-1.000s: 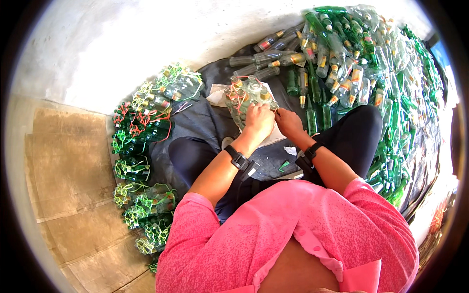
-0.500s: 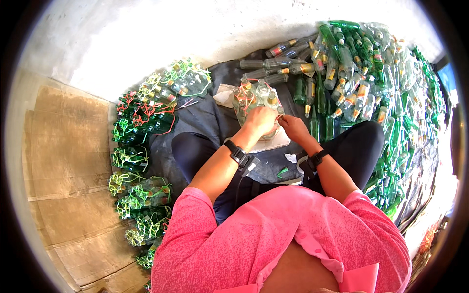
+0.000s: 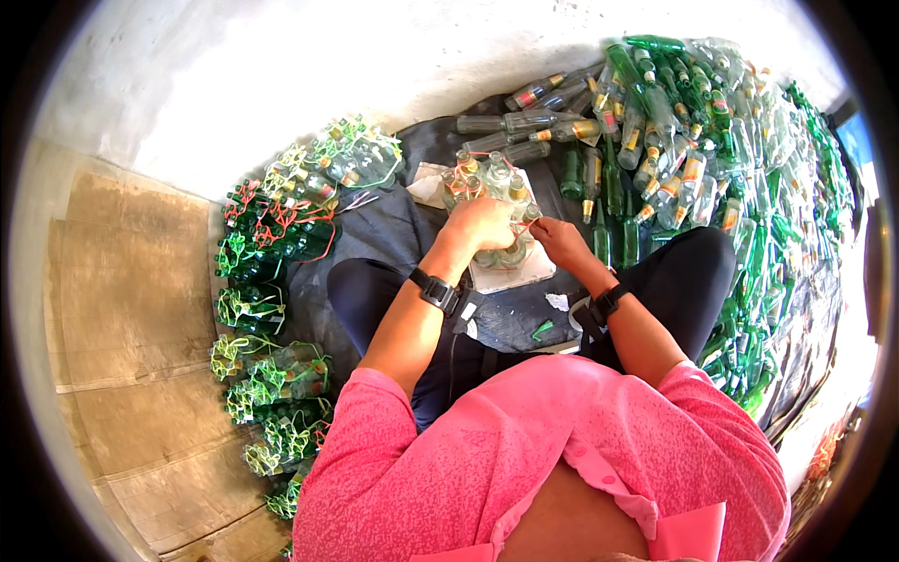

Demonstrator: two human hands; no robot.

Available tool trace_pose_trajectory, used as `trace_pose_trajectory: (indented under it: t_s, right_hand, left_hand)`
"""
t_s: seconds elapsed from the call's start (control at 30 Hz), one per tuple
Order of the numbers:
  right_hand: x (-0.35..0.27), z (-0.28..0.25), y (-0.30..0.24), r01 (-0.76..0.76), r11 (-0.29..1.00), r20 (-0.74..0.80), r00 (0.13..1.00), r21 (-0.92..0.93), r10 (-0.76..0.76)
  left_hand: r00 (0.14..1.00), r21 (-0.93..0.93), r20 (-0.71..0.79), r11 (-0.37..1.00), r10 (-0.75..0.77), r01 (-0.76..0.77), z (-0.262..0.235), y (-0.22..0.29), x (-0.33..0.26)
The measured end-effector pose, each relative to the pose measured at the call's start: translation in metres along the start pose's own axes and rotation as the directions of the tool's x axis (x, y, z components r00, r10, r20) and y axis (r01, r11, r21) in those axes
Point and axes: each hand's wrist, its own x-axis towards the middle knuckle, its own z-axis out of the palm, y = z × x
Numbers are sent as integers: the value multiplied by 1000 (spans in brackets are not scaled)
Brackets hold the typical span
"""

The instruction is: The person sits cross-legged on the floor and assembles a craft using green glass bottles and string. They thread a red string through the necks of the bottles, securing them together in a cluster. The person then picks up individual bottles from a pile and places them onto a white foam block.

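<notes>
Binding bottles: entry by position, left to right.
Far left: tied bundles (image 3: 272, 309) of green bottles, netted in yellow and red cord, ranged along the dark mat (image 3: 393, 225).
Left hand (image 3: 479, 225): closed over the cluster of clear bottles (image 3: 487, 183), steadying it on a pale board (image 3: 524, 270).
Cluster: upright, between the knees, gold caps up.
Right hand (image 3: 559, 239): fingers pinched together on a red cord (image 3: 524, 225) beside the cluster.
Right: loose heap of green and clear bottles (image 3: 712, 140).
Handling note: judged best to keep the bottles pressed together and the cord taut while wrapping, so none slips out.
</notes>
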Motion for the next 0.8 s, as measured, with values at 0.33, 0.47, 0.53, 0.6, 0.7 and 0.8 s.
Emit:
trace_pose_trajectory:
  t_s: [0.33, 0.47, 0.53, 0.6, 0.7, 0.8]
  right_hand:
    - [3, 9, 13, -72, 995, 100, 993, 74, 65]
    - [3, 21, 12, -83, 982, 157, 986, 170, 57]
    - [2, 23, 9, -106, 981, 152, 985, 165, 81]
    - [0, 23, 6, -90, 982, 142, 988, 165, 67]
    - [-2, 22, 3, -84, 983, 117, 991, 163, 65]
    - [-4, 23, 2, -62, 986, 87, 995, 156, 49]
  left_hand:
    - [980, -87, -161, 988, 113, -128, 6, -28, 0]
    - [977, -92, -186, 989, 99, -118, 3, -39, -2]
    - [986, -119, -152, 990, 60, -79, 3, -44, 2]
    - [983, -136, -175, 988, 47, -72, 6, -48, 3]
    - [971, -147, -239, 988, 9, -45, 11, -53, 6]
    - [949, -161, -316, 986, -11, -43, 14, -54, 9]
